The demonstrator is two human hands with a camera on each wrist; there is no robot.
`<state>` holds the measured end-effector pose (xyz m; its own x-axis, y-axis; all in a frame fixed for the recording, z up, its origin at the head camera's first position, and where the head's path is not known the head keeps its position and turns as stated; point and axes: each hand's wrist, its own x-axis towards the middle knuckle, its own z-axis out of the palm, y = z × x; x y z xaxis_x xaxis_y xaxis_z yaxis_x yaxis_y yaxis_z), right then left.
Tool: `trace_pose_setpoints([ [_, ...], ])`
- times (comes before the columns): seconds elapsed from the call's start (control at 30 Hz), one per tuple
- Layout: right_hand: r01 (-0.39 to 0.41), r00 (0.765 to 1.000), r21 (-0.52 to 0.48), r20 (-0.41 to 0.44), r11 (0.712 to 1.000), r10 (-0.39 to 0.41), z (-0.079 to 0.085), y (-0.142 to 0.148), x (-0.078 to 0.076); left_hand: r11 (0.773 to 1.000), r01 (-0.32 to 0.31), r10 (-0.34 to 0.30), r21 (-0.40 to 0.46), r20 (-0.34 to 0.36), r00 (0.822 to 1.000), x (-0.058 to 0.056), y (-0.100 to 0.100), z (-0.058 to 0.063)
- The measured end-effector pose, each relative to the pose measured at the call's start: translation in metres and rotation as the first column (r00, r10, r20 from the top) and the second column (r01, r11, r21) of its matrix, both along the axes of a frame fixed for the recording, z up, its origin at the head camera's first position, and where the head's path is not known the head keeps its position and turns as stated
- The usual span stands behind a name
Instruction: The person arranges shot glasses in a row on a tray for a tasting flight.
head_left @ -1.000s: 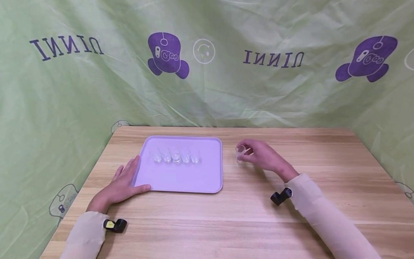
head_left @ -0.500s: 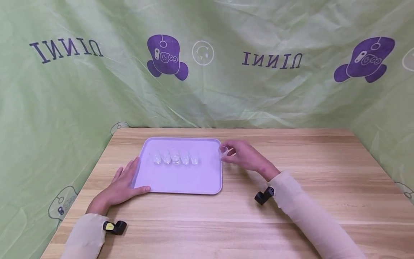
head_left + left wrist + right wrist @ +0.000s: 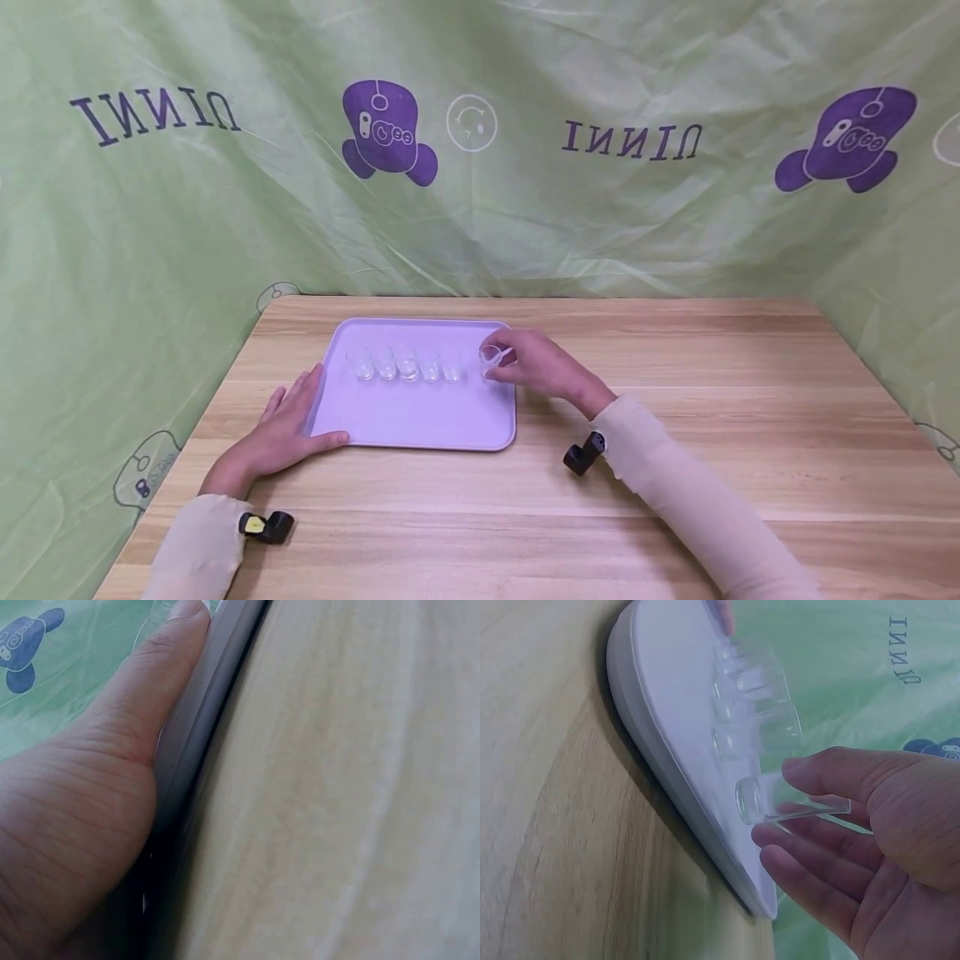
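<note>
A lilac tray [image 3: 420, 417] lies on the wooden table, bearing a row of several clear shot glasses [image 3: 407, 365] across its middle. My right hand [image 3: 536, 364] pinches another shot glass [image 3: 769, 799] between thumb and fingers, over the tray's right part at the end of the row. In the right wrist view that glass is upright relative to the tray; whether its base touches the tray I cannot tell. My left hand [image 3: 281, 429] rests with fingers straight against the tray's left edge, its thumb [image 3: 154, 671] along the near left corner.
The wooden table [image 3: 480, 525] extends in front of the tray and to its right. Behind it hangs a green printed curtain [image 3: 525, 217], which also closes in both sides. Black wrist cameras sit at the left cuff [image 3: 198, 533] and the right cuff [image 3: 622, 425].
My right hand has carried the shot glass leftward from above the table, across the tray's right rim, to a place beside the row. The left hand and tray stay put.
</note>
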<state>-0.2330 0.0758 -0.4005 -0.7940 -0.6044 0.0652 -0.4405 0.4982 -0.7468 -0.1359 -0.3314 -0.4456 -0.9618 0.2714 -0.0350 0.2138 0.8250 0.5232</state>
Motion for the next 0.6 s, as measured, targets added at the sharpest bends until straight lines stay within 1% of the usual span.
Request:
trace_pose_setpoints([
  [0.17,0.0,1.0,0.021,-0.002,1.0,0.0,-0.002,-0.008,0.0,1.0,-0.002,0.002,-0.002,0.004,1.0,0.0,0.0,0.0],
  [0.43,-0.009,1.0,0.057,0.008,0.998,0.009,-0.004,-0.016,-0.001,1.0,0.009,-0.009,0.005,-0.019,1.0,0.0,0.001,0.0],
  [0.6,-0.008,1.0,0.067,0.007,0.998,0.008,-0.004,-0.019,-0.002,1.0,0.01,-0.01,0.001,-0.013,1.0,-0.001,0.0,0.001],
])
